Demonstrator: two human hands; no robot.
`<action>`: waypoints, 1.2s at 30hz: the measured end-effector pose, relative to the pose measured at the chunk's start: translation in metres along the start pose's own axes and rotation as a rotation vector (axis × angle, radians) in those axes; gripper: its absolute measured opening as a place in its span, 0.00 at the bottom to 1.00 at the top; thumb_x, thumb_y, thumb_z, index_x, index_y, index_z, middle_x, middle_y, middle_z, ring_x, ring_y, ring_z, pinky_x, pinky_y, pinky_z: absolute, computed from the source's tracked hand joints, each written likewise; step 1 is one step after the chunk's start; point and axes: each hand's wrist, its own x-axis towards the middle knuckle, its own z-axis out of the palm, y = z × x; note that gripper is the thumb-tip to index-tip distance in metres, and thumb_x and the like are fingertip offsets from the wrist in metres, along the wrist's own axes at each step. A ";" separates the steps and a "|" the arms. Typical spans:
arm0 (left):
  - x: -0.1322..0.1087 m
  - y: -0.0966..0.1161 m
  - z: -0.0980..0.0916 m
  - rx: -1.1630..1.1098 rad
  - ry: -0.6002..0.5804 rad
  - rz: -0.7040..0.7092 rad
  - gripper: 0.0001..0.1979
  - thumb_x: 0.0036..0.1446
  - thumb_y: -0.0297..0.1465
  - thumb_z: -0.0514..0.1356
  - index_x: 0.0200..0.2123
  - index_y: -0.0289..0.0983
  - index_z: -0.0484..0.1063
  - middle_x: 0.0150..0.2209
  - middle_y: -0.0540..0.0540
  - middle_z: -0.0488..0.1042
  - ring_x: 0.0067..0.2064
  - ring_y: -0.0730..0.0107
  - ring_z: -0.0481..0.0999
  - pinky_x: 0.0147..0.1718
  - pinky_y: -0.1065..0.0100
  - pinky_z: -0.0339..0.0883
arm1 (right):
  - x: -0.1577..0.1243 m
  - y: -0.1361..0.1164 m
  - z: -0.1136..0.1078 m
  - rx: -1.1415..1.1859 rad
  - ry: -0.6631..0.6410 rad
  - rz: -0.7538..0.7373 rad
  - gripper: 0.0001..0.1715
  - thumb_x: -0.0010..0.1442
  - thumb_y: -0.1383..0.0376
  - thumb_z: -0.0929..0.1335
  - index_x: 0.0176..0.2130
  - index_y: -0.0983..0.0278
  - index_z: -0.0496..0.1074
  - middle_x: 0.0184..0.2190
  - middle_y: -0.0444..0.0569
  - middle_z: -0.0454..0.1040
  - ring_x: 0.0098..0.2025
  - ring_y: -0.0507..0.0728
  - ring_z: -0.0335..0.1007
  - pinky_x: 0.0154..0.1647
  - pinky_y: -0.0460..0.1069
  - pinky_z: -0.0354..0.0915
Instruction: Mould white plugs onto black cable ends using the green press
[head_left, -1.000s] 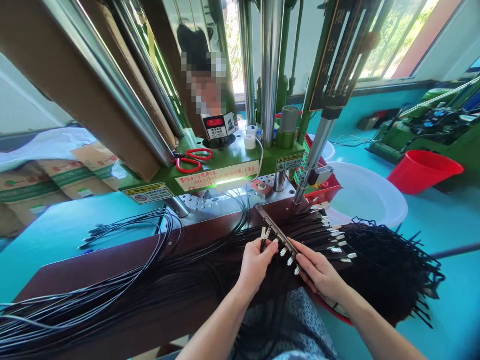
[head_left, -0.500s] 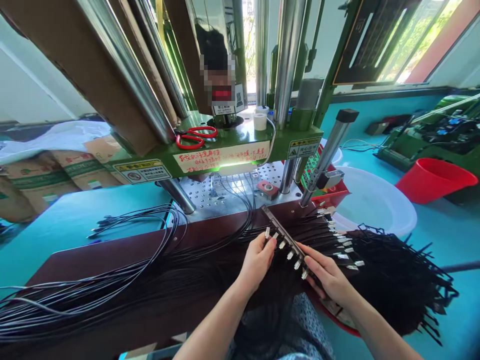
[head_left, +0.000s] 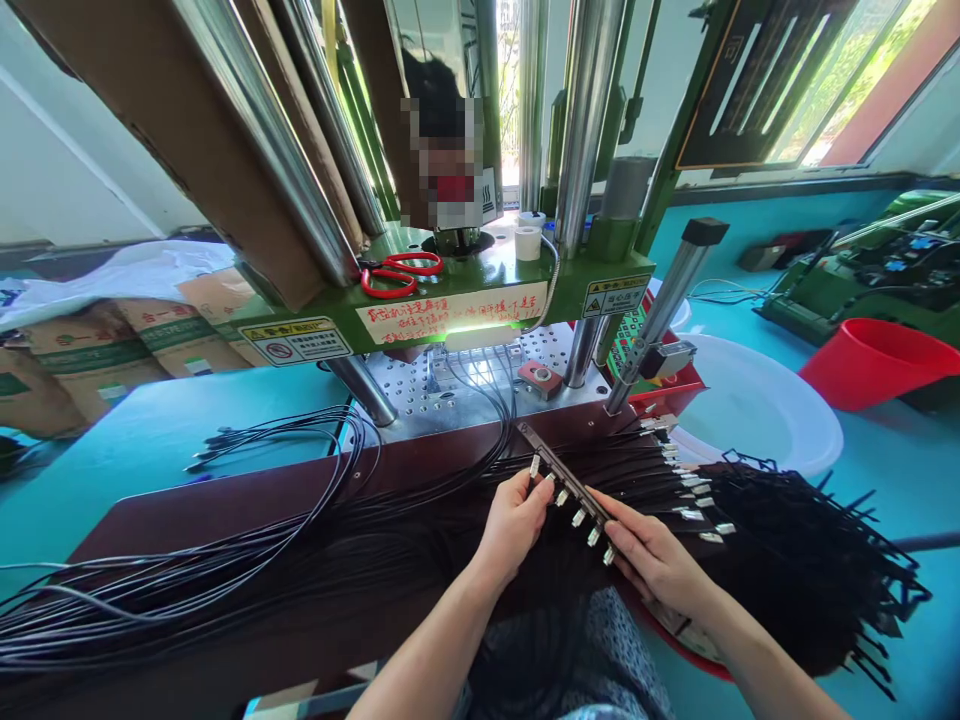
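Observation:
A narrow dark metal bar (head_left: 556,466) slants across the front of the bench, with several silver cable connectors (head_left: 577,518) sticking out along its near side. My right hand (head_left: 656,556) is closed around the bar's lower right end. At its upper left part, my left hand (head_left: 516,515) pinches a cable connector (head_left: 535,465) between thumb and fingers; its cable is hidden by the hand. Black cables hang below the bar over my lap. To the right lies a row of finished-looking cable ends (head_left: 691,487) with silver connectors.
A green press (head_left: 450,285) stands ahead, with red-handled scissors (head_left: 401,273) on its ledge and cables running from its perforated plate (head_left: 405,390). Bundled cables (head_left: 247,535) cover the bench at left. Black moulded strips (head_left: 817,570) pile up at right, near a white tub (head_left: 810,430) and a red bucket (head_left: 877,365).
The bar has tilted slightly and shifted a little to the left in my hands. Both hands keep their hold, and the camera view has shifted slightly.

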 end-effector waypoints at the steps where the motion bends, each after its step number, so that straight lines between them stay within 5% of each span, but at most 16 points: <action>1: 0.000 -0.001 0.000 0.006 0.000 0.011 0.19 0.44 0.46 0.59 0.23 0.37 0.58 0.10 0.62 0.48 0.11 0.87 0.43 0.11 0.76 0.35 | 0.000 0.001 0.000 -0.006 -0.004 0.001 0.33 0.62 0.53 0.58 0.60 0.66 0.52 0.14 0.37 0.57 0.12 0.45 0.50 0.09 0.39 0.50; 10: 0.004 0.014 -0.017 0.250 -0.021 0.131 0.23 0.50 0.50 0.51 0.17 0.36 0.61 0.17 0.51 0.64 0.16 0.79 0.61 0.12 0.76 0.49 | -0.001 -0.004 -0.004 0.142 0.036 0.066 0.35 0.60 0.51 0.60 0.59 0.67 0.54 0.15 0.37 0.59 0.11 0.44 0.47 0.08 0.39 0.46; 14: 0.001 0.019 -0.023 0.299 -0.202 0.000 0.23 0.50 0.49 0.51 0.17 0.36 0.63 0.15 0.51 0.63 0.15 0.80 0.58 0.12 0.76 0.49 | -0.001 -0.005 -0.008 0.139 -0.006 0.070 0.34 0.59 0.51 0.61 0.58 0.66 0.56 0.16 0.38 0.59 0.12 0.44 0.48 0.08 0.39 0.45; 24: 0.002 0.022 -0.036 0.184 -0.354 -0.011 0.21 0.52 0.45 0.51 0.15 0.38 0.53 0.15 0.55 0.55 0.14 0.81 0.56 0.12 0.76 0.49 | 0.000 0.005 -0.015 0.094 -0.094 0.067 0.31 0.61 0.54 0.59 0.60 0.64 0.54 0.18 0.38 0.58 0.12 0.43 0.47 0.09 0.39 0.46; 29: 0.007 0.018 -0.033 0.205 -0.295 0.002 0.21 0.53 0.44 0.50 0.15 0.38 0.52 0.15 0.55 0.54 0.14 0.82 0.52 0.12 0.75 0.46 | 0.000 -0.003 -0.009 -0.038 -0.093 0.050 0.35 0.61 0.50 0.58 0.60 0.67 0.52 0.15 0.37 0.57 0.12 0.44 0.48 0.09 0.39 0.48; 33: 0.019 0.018 -0.027 0.343 -0.139 -0.042 0.21 0.52 0.46 0.48 0.15 0.39 0.53 0.13 0.56 0.53 0.13 0.80 0.50 0.14 0.74 0.42 | 0.005 -0.010 -0.002 -0.030 -0.022 0.094 0.39 0.59 0.49 0.58 0.60 0.70 0.50 0.14 0.36 0.55 0.11 0.45 0.46 0.08 0.40 0.46; 36: 0.024 0.031 -0.030 0.601 -0.057 0.126 0.18 0.53 0.43 0.48 0.19 0.38 0.59 0.15 0.54 0.59 0.17 0.77 0.57 0.18 0.73 0.48 | 0.011 -0.011 -0.001 -0.007 0.072 0.131 0.38 0.59 0.49 0.57 0.59 0.70 0.50 0.14 0.35 0.55 0.11 0.45 0.45 0.08 0.41 0.44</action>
